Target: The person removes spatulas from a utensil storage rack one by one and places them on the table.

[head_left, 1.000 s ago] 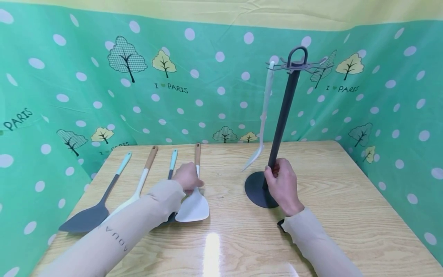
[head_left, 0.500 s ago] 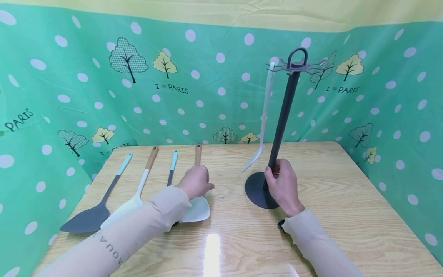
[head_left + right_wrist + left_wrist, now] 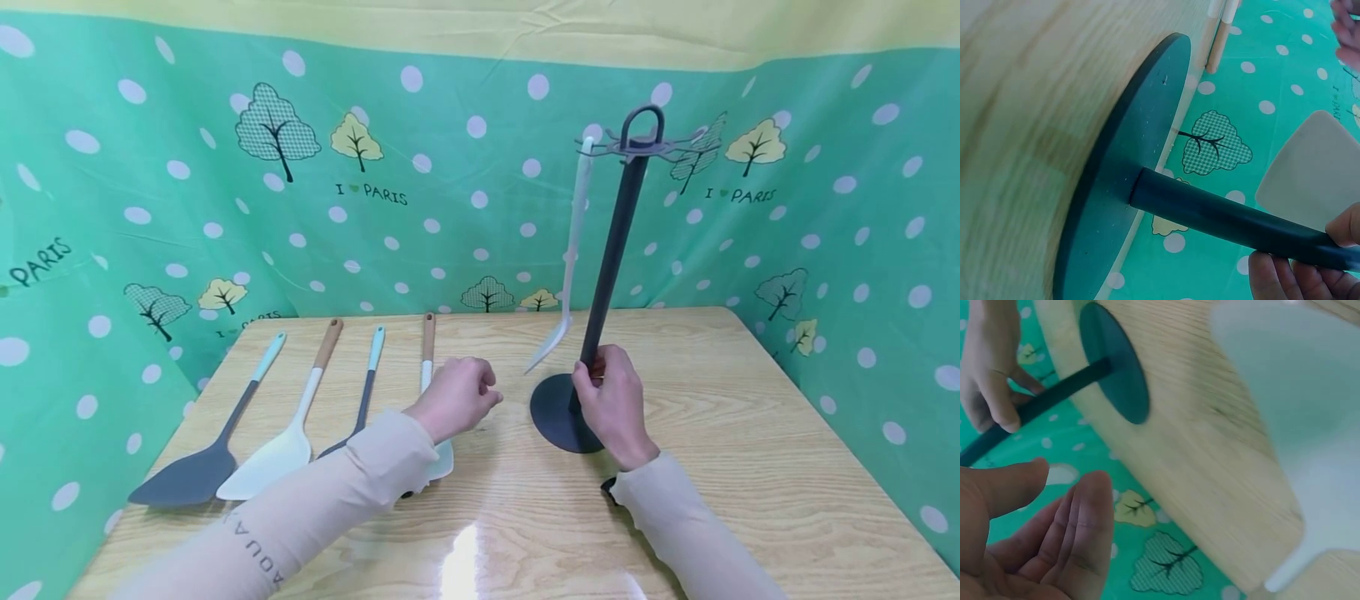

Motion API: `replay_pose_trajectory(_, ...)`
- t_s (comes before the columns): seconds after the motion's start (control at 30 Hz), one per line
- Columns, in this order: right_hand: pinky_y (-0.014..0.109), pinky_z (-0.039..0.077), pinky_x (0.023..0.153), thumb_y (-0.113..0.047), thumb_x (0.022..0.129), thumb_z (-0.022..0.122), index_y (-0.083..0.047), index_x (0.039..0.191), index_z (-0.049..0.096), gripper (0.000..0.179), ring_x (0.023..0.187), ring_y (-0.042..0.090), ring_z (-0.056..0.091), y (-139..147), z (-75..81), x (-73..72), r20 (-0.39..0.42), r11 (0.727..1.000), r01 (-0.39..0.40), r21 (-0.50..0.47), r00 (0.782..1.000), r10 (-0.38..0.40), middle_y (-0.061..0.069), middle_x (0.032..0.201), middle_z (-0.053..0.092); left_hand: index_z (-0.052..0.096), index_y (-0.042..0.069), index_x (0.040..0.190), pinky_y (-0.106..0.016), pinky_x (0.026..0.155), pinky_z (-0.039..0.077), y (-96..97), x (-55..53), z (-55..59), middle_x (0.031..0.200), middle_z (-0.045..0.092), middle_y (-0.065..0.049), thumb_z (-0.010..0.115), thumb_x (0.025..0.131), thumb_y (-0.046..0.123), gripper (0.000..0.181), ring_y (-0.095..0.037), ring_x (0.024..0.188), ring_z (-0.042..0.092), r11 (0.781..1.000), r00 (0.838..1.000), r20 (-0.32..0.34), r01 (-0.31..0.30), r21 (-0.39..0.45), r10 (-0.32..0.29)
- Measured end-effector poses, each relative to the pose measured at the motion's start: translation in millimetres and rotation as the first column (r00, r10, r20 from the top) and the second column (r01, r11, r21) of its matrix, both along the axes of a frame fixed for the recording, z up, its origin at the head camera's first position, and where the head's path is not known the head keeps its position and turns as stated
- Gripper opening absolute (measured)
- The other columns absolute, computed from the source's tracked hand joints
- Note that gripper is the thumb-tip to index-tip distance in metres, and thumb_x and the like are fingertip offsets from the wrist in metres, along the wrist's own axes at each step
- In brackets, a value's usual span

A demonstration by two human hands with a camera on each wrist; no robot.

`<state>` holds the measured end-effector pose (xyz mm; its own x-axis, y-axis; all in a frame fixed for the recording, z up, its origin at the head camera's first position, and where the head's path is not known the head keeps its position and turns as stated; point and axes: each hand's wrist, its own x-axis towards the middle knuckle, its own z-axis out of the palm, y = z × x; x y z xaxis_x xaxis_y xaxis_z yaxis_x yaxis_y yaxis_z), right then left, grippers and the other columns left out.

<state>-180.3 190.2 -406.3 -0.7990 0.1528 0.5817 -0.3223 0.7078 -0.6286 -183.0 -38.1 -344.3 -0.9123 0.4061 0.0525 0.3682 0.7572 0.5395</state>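
My right hand [image 3: 611,404] grips the lower part of the black post [image 3: 617,242] of a utensil stand. In the right wrist view its thumb and fingers [image 3: 1313,278] wrap the post above the round base [image 3: 1129,181]. One light-coloured spatula [image 3: 576,233] hangs from a left hook of the rack [image 3: 645,147]. Nothing is in my left hand [image 3: 459,396], which hovers left of the stand with loosely bent fingers. Below that hand and forearm lies a white spatula with a brown handle [image 3: 429,340], partly covered; its pale blade [image 3: 1297,425] shows in the left wrist view.
Left on the wooden table [image 3: 712,467] lie a dark spatula [image 3: 191,477] with a mint handle, a white spatula [image 3: 276,460] with a brown handle, and another dark, mint-handled utensil [image 3: 366,398], its head behind my sleeve. A green dotted curtain [image 3: 450,167] encloses the table.
My left hand has moved right, away from the brown-handled white spatula toward the stand, uncovering part of that spatula's neck. The right hand and the stand have stayed put.
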Motion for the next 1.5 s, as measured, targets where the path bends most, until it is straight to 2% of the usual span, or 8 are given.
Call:
replay_pose_trajectory(0.27,0.039,0.055,0.066,-0.016,0.092,0.058,-0.002,0.099,0.055,0.016,0.076,0.022,0.059,0.9,1.6,1.7,0.032,1.0,0.011,-0.008,0.999,-0.011,0.01,0.09,0.055,0.066,0.003,0.103,-0.021,0.064,0.052,22.7,2.7,15.4,0.087,0.068,-0.002,0.069,0.088,0.014,0.018,-0.011,0.075,0.063,0.988,0.997,-0.077,0.006,0.157,0.006)
replay_pose_trajectory(0.57,0.04,0.056,0.068,-0.017,0.093,0.059,-0.002,0.101,0.054,0.018,0.077,0.022,0.059,2.4,1.1,3.0,0.057,1.0,0.019,-0.005,0.998,-0.019,0.01,0.091,0.055,0.063,0.002,0.114,-0.019,0.07,0.053,54.9,1.6,33.3,0.096,0.063,-0.006,0.064,0.092,0.013,0.025,-0.012,0.081,0.064,0.92,0.982,-0.189,0.069,0.385,0.006)
replay_pose_trajectory(0.83,0.04,0.055,0.067,-0.015,0.092,0.059,-0.002,0.101,0.054,0.017,0.076,0.022,0.058,1.1,2.9,1.7,0.049,1.0,0.011,-0.009,0.999,-0.011,0.011,0.091,0.055,0.066,0.001,0.106,-0.017,0.067,0.05,72.4,-5.5,42.7,0.085,0.06,-0.002,0.061,0.092,0.01,0.017,-0.01,0.073,0.057,0.845,0.945,-0.325,0.16,0.51,0.017)
replay_pose_trajectory(1.03,0.038,0.055,0.065,-0.015,0.092,0.059,-0.001,0.1,0.054,0.017,0.074,0.021,0.059,-0.2,4.0,0.9,0.026,1.0,-0.005,-0.012,1.0,0.006,0.011,0.09,0.055,0.063,-0.002,0.111,-0.015,0.076,0.05,77.6,-18.9,45.1,0.094,0.061,-0.009,0.059,0.092,0.005,0.02,-0.015,0.082,0.061,0.784,0.896,-0.433,0.199,0.587,0.096)
replay_pose_trajectory(1.1,0.037,0.054,0.064,-0.015,0.091,0.059,-0.001,0.099,0.054,0.016,0.073,0.021,0.059,-0.5,4.2,2.0,0.024,1.0,-0.005,-0.011,1.0,0.006,0.01,0.089,0.055,0.06,-0.004,0.118,-0.017,0.081,0.05,78.8,-23.1,45.3,0.103,0.061,-0.012,0.058,0.093,0.005,0.026,-0.018,0.091,0.062,0.77,0.903,-0.417,0.194,0.607,0.101)
replay_pose_trajectory(1.3,0.036,0.053,0.064,-0.015,0.091,0.059,-0.002,0.099,0.055,0.016,0.073,0.021,0.058,-0.1,4.0,3.8,0.029,1.0,-0.001,-0.012,1.0,0.002,0.01,0.089,0.055,0.045,0.003,0.14,-0.021,0.095,0.045,84.7,-32.4,43.9,0.13,0.056,-0.012,0.052,0.098,0.009,0.043,-0.018,0.117,0.055,0.75,0.975,-0.222,0.134,0.648,0.018)
replay_pose_trajectory(1.37,0.036,0.053,0.064,-0.015,0.091,0.059,-0.002,0.099,0.055,0.016,0.073,0.02,0.058,0.2,4.3,3.4,0.022,1.0,0.0,-0.013,1.0,0.0,0.01,0.089,0.055,0.044,0.006,0.141,-0.02,0.095,0.045,87.4,-35.1,44.1,0.129,0.058,-0.009,0.052,0.098,0.011,0.044,-0.015,0.116,0.056,0.743,0.985,-0.175,0.116,0.659,0.001)
replay_pose_trajectory(1.5,0.036,0.053,0.064,-0.014,0.091,0.06,-0.002,0.098,0.055,0.015,0.073,0.02,0.059,0.1,4.5,2.3,0.001,1.0,0.0,-0.006,1.0,0.0,0.01,0.088,0.055,0.051,0.005,0.135,-0.019,0.089,0.048,91.3,-39.0,45.4,0.118,0.064,-0.008,0.055,0.097,0.008,0.039,-0.012,0.105,0.061,0.694,0.991,-0.136,0.093,0.714,0.007)
